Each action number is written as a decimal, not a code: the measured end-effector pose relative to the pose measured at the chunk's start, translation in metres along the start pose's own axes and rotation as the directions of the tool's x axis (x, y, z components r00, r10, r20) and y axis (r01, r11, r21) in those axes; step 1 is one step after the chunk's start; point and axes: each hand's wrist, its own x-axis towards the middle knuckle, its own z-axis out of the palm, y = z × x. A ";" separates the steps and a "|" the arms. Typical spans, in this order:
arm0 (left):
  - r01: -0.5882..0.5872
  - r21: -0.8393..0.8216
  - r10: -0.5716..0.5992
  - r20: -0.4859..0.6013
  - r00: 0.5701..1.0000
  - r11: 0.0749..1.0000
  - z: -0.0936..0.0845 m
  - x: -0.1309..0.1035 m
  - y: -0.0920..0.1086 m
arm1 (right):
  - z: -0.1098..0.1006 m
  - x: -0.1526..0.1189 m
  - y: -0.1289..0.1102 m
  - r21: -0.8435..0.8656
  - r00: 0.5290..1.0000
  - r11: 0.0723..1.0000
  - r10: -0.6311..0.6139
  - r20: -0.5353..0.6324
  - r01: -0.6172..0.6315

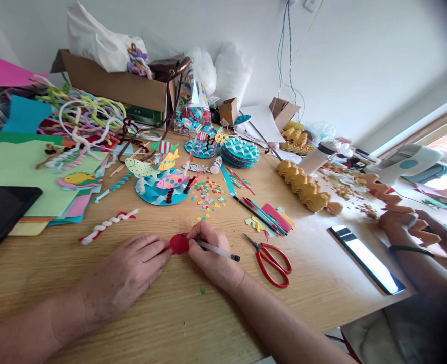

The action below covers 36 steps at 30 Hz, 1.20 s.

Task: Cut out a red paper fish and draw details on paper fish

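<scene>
A small red paper piece (179, 244) lies flat on the wooden table. My left hand (134, 270) rests palm down beside it, fingers stretched out, fingertips at the paper's left edge. Between the thumb and fingers of my right hand (212, 253) is a pen (219, 250) with a clear barrel and black end cap; its tip is at the red paper, partly hidden by my fingers. Red-handled scissors (271, 263) lie with blades parted to the right. Behind my hands, a blue paper disc (151, 197) carries colourful paper fish (172, 181) on pipe-cleaner stems.
Confetti dots (209, 193), coloured pencils (263, 215) and paper scraps (278, 216) lie ahead. Green paper sheets (37, 177) and a black phone (5, 215) are at left. At right are another phone (367, 260), egg-carton strips (302, 187) and another person's hand (399, 222).
</scene>
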 end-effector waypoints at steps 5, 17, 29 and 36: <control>-0.005 0.011 0.005 -0.023 1.000 1.000 -0.001 0.001 0.000 | 0.000 0.000 -0.003 0.011 0.999 1.000 0.026 0.021 -0.026; -0.036 0.059 0.038 -0.033 0.999 0.998 -0.003 0.003 -0.001 | -0.004 0.001 -0.009 0.043 0.996 0.996 0.081 0.028 -0.082; -0.019 0.025 0.021 -0.067 0.998 0.999 0.002 0.000 -0.001 | -0.003 0.002 -0.004 0.061 0.995 0.993 0.098 0.015 -0.098; 0.017 -0.033 -0.018 -0.023 1.000 0.999 0.001 0.001 0.001 | -0.003 0.002 -0.006 0.020 0.995 0.995 0.101 0.017 -0.101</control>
